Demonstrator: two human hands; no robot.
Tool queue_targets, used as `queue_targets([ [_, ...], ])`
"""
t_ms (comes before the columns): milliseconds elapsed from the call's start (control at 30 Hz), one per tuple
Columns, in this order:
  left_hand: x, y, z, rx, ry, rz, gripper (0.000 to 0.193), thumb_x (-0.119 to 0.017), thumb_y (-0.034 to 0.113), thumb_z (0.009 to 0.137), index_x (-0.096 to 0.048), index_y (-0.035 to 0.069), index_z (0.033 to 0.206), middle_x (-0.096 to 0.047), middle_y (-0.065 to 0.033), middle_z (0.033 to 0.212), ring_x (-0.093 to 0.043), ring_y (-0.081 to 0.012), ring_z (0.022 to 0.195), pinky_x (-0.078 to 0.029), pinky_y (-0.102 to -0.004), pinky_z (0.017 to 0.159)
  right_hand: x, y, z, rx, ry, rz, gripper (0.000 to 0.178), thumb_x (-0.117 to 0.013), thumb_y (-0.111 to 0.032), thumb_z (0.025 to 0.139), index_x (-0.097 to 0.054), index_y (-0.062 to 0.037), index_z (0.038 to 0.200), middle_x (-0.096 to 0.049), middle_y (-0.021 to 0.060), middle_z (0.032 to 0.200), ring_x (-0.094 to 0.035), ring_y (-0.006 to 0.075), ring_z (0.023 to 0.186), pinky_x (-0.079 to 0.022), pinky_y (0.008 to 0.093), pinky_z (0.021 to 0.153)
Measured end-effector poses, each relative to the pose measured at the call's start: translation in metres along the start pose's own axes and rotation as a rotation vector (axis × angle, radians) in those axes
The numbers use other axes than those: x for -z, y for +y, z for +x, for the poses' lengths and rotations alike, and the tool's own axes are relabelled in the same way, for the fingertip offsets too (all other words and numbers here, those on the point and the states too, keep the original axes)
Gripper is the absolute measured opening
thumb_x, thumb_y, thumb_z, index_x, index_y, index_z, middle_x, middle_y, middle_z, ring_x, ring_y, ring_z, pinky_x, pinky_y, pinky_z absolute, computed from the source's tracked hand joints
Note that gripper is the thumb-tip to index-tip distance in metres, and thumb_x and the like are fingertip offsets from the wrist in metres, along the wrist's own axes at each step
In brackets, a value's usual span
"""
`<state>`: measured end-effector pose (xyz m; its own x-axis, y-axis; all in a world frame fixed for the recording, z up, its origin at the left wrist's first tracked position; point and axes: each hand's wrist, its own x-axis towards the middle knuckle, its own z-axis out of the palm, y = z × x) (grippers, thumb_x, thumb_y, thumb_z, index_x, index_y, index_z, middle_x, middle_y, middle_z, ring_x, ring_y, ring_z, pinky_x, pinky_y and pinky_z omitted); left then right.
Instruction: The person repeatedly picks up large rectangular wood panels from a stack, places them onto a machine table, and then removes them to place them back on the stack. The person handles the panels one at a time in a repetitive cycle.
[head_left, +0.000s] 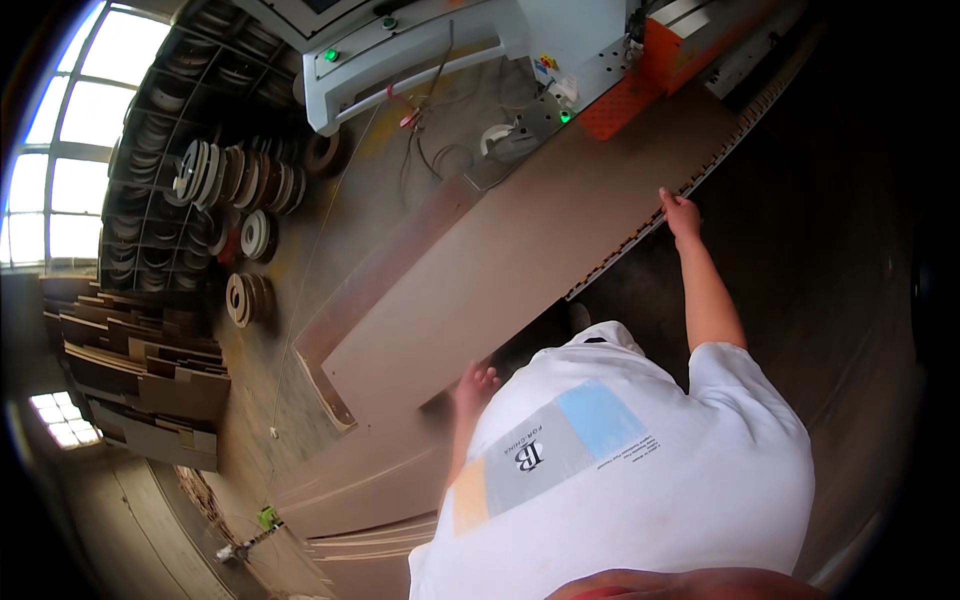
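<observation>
A long brown board (520, 250) lies slantwise, its far end at the orange guard of a grey machine. My right hand (682, 215) is at the board's near edge, beside a toothed black-and-yellow strip (625, 245). Its thumb points up over the edge, and the other fingers are curled and partly hidden. Lower down, my left hand (477, 386) is next to the board's near edge, fingers apart and loosely bent. Nothing shows in this hand; whether it touches the board is unclear.
The grey machine (420, 75) with green buttons stands at the top, its orange guard (640, 95) over the board. More brown boards (370, 475) are stacked at lower left. Edging rolls (240, 178) and a black rack (150, 200) stand at left, near leaning panels (150, 370).
</observation>
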<state>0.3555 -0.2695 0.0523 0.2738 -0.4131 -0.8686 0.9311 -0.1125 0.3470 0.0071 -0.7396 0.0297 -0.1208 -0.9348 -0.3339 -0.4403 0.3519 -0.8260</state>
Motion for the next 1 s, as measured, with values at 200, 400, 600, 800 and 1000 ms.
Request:
queue_targets([
  [200, -0.035, -0.016, -0.014, -0.204, -0.118, 0.582, 0.030, -0.057, 0.027, 0.100, -0.061, 0.002, 0.115, -0.070, -0.0109, 0.108, -0.065, -0.0179, 0.082, -0.053, -0.0329, 0.073, 0.019, 0.004, 0.038, -0.092, 0.080, -0.029, 0.065, -0.061, -0.063, 0.087, -0.071, -0.0034, 0.109, -0.069, 0.0129, 0.097, -0.064, 0.0248, 0.095, -0.047, 0.0381, 0.085],
  [400, -0.001, -0.032, -0.005, -0.382, -0.027, 1.179, 0.036, -0.061, 0.031, 0.096, -0.064, 0.000, 0.115, -0.071, -0.0117, 0.109, -0.067, -0.0215, 0.091, -0.053, -0.0357, 0.082, 0.014, -0.003, 0.022, -0.110, 0.146, -0.173, 0.074, -0.069, -0.062, 0.083, -0.069, 0.0039, 0.116, -0.069, 0.0187, 0.119, -0.063, 0.0270, 0.114, -0.046, 0.0367, 0.095],
  [600, 0.163, -0.075, 0.016, -0.353, 0.124, 1.249, 0.036, -0.061, 0.031, 0.095, -0.065, 0.001, 0.115, -0.070, -0.0127, 0.110, -0.066, -0.0225, 0.094, -0.053, -0.0362, 0.084, -0.036, -0.001, -0.057, -0.033, 0.003, -0.155, 0.068, -0.072, -0.063, 0.079, -0.070, 0.0041, 0.085, -0.069, 0.0150, 0.084, -0.065, 0.0247, 0.081, -0.048, 0.0373, 0.075],
  [800, 0.285, -0.085, -0.015, -0.277, 0.304, 1.131, 0.037, -0.062, 0.031, 0.094, -0.066, 0.002, 0.116, -0.070, -0.0136, 0.112, -0.066, -0.0236, 0.097, -0.052, -0.0367, 0.086, -0.084, -0.002, -0.145, -0.080, -0.140, -0.091, 0.062, -0.076, -0.063, 0.076, -0.053, -0.0072, 0.060, -0.040, -0.0024, 0.049, -0.037, 0.0115, 0.040, -0.027, 0.0303, 0.042],
  [1000, 0.324, -0.091, -0.030, -0.289, 0.335, 1.025, 0.037, -0.062, 0.031, 0.093, -0.067, 0.002, 0.116, -0.070, -0.0146, 0.113, -0.066, -0.0246, 0.100, -0.052, -0.0372, 0.088, -0.123, -0.009, -0.211, -0.049, -0.273, -0.139, 0.061, -0.075, -0.063, 0.077, -0.058, -0.0054, 0.062, -0.044, -0.0013, 0.050, -0.037, 0.0103, 0.040, -0.027, 0.0284, 0.041],
])
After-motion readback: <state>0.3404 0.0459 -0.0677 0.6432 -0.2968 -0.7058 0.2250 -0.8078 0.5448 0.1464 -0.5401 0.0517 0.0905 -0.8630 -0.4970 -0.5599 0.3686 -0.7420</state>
